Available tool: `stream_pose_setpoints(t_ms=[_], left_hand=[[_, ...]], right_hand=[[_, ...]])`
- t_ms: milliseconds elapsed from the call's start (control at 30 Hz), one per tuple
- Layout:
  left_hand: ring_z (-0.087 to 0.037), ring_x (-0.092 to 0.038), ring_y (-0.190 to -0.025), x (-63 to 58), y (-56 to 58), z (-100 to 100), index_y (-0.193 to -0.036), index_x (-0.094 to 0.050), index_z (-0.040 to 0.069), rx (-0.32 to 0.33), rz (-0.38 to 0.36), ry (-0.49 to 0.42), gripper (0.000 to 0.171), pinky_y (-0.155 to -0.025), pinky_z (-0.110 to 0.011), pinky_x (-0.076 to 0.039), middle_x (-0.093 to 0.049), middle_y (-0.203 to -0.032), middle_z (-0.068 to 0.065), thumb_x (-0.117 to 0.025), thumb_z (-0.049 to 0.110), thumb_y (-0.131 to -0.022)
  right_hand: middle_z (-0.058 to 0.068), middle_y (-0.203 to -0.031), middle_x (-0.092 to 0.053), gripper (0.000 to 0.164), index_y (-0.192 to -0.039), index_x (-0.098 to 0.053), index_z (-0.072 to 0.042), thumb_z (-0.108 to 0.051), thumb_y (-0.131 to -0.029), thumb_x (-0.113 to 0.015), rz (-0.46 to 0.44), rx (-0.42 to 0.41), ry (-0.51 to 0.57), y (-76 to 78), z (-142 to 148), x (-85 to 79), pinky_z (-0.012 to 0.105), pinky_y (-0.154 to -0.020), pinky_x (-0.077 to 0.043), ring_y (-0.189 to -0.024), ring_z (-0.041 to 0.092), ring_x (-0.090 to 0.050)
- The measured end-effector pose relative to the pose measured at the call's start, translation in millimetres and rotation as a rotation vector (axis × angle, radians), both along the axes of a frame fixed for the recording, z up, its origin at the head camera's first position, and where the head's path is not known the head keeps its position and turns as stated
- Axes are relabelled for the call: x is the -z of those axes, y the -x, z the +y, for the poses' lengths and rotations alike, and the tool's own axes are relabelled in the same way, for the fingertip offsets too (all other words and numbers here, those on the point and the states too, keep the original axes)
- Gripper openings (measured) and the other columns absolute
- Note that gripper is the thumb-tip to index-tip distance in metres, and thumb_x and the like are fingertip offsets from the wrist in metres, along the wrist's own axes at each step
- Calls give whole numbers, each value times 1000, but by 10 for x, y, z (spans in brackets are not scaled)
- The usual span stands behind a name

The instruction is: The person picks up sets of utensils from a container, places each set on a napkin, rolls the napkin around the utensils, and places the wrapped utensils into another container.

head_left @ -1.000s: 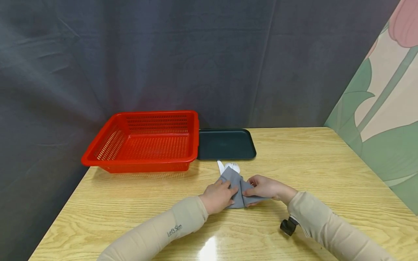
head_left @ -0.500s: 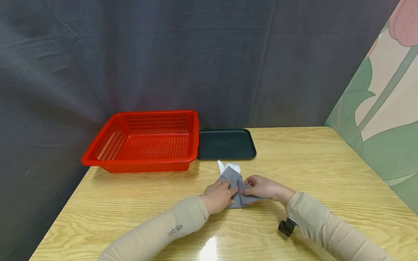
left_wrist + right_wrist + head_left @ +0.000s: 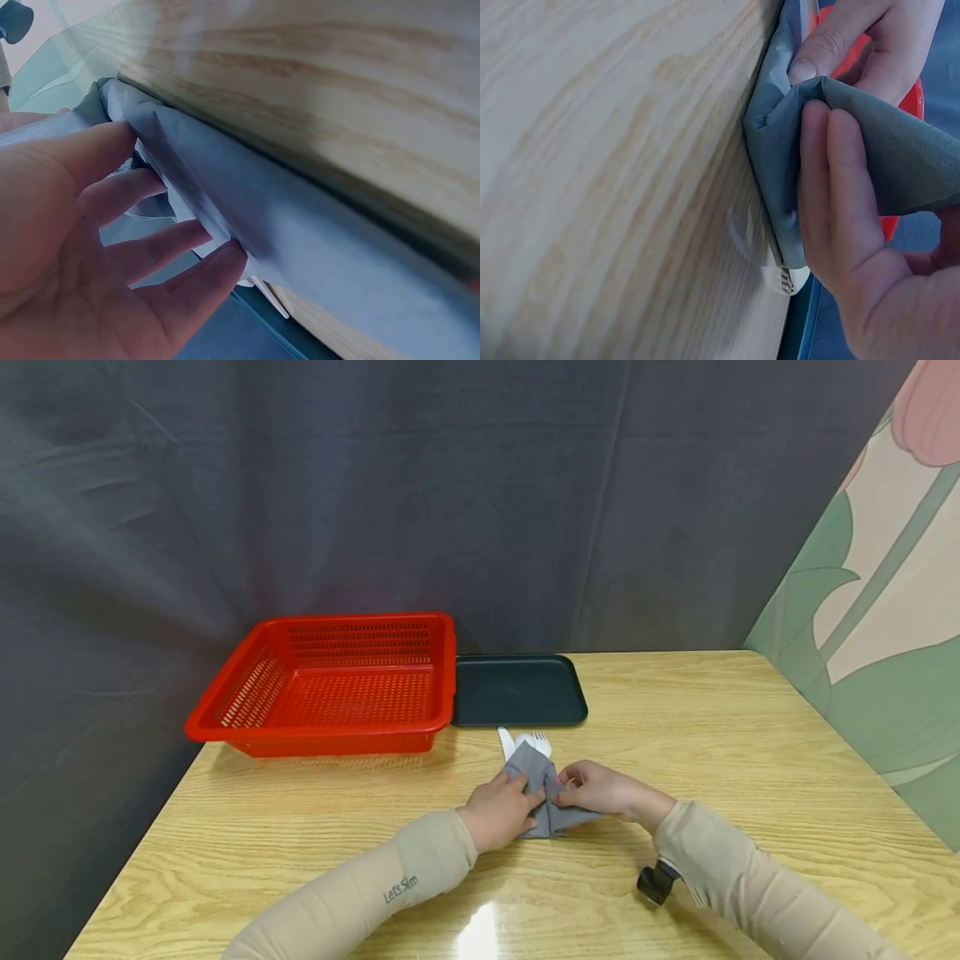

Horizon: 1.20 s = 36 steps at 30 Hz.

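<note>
A grey cloth napkin point(image 3: 531, 767) lies folded over white cutlery on the table. The tips of a knife point(image 3: 506, 742) and a fork point(image 3: 542, 744), with a rounded spoon end point(image 3: 523, 741) between them, poke out at its far end; their handles are hidden. Spread fingers of my left hand point(image 3: 495, 812) press on the left part of the napkin. My right hand point(image 3: 609, 792) pinches a flap on its right side, thumb on one face and fingers on the other. In the right wrist view this raised cloth point(image 3: 900, 154) stands between thumb and fingers.
Behind and to the left stands a red perforated basket point(image 3: 360, 693). A dark green tray point(image 3: 519, 691) lies beside it at the table's back edge, just beyond the cutlery tips. A grey curtain point(image 3: 420, 502) hangs behind the wooden table point(image 3: 705, 727). A black wrist camera point(image 3: 656, 883) hangs under the right sleeve.
My right hand has shifted slightly left, drawing the napkin flap inward, so the cloth bundle looks narrower. My left hand stays in place on the napkin.
</note>
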<state>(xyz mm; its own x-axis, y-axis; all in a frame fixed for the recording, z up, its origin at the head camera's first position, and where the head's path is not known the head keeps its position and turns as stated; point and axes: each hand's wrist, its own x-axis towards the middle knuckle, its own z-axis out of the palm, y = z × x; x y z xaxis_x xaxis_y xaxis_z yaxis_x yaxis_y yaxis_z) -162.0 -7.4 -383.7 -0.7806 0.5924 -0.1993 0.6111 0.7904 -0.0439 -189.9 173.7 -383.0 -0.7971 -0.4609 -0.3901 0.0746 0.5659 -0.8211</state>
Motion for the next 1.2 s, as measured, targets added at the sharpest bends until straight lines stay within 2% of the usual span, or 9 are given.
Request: stream_pose_setpoints(t_ms=[133, 267, 367, 567, 733, 867, 967, 1067, 1200], left_hand=[[-21, -50, -122, 13, 8, -1, -135, -50, 28, -3, 1, -9, 44, -95, -31, -48, -52, -134, -3, -54, 40, -92], [-20, -52, -115, 15, 10, -6, -133, -51, 28, 0, 8, -15, 43, -87, -31, -51, -54, -129, -2, -54, 41, -92], [-20, -53, -111, 15, 10, -14, -134, -51, 29, 3, 17, -24, 44, -83, -31, -52, -55, -125, -3, -54, 41, -92], [-15, -54, -105, 32, 20, -30, -125, -56, 20, 26, 69, -20, 42, -86, -26, -51, -58, -118, 0, -58, 43, -89], [-13, -56, -100, 61, 40, -42, -113, -57, 14, 12, 70, -71, 39, -82, -23, -51, -60, -109, 0, -62, 42, -87], [-12, -57, -86, 89, 50, -58, -105, -56, 10, -2, 85, -127, 38, -66, -22, -51, -57, -96, -1, -65, 42, -85], [-12, -57, -78, 106, 54, -78, -102, -55, 8, -15, 96, -167, 40, -57, -22, -49, -53, -90, -2, -67, 42, -83], [-13, -58, -76, 112, 59, -101, -101, -54, 7, -15, 96, -201, 41, -57, -23, -49, -52, -88, -2, -68, 41, -82], [-15, -58, -77, 109, 69, -135, -97, -55, 8, -17, 73, -233, 39, -62, -23, -50, -51, -89, -3, -70, 40, -81]], right_hand=[[-4, -69, -46, 17, -97, -54, 4, -11, -89, -53, -40, 24, 9, 4, -18, 4, 17, -53, -38, -57, 5, -42], [1, -75, -50, 16, -99, -51, 3, -12, -93, -49, -145, 68, 72, 4, -47, 5, 18, -58, -51, -58, 4, -51], [5, -80, -57, 18, -102, -50, 6, -11, -97, -44, -204, 81, 131, 4, -53, 5, 20, -63, -55, -62, 5, -60], [7, -84, -62, 23, -107, -47, 8, -8, -98, -34, -244, 41, 213, 3, -29, 6, 22, -68, -56, -70, 7, -66], [7, -85, -61, 14, -99, -50, 9, 0, -90, -48, -160, -43, 179, 2, -17, 37, 23, -70, -55, -75, 8, -64], [4, -79, -59, 16, -92, -54, 9, 1, -80, -62, -18, -93, 116, -11, -43, 67, 21, -64, -53, -70, 8, -59], [3, -74, -57, 16, -87, -56, 7, -1, -76, -66, 93, -112, 68, -24, -86, 81, 18, -57, -49, -64, 9, -54], [3, -71, -57, 15, -83, -56, 6, -2, -74, -67, 172, -126, 33, -37, -125, 87, 17, -54, -47, -61, 8, -52], [4, -70, -59, 14, -83, -58, 5, -1, -74, -67, 211, -126, 1, -53, -158, 84, 16, -53, -47, -60, 6, -52]])
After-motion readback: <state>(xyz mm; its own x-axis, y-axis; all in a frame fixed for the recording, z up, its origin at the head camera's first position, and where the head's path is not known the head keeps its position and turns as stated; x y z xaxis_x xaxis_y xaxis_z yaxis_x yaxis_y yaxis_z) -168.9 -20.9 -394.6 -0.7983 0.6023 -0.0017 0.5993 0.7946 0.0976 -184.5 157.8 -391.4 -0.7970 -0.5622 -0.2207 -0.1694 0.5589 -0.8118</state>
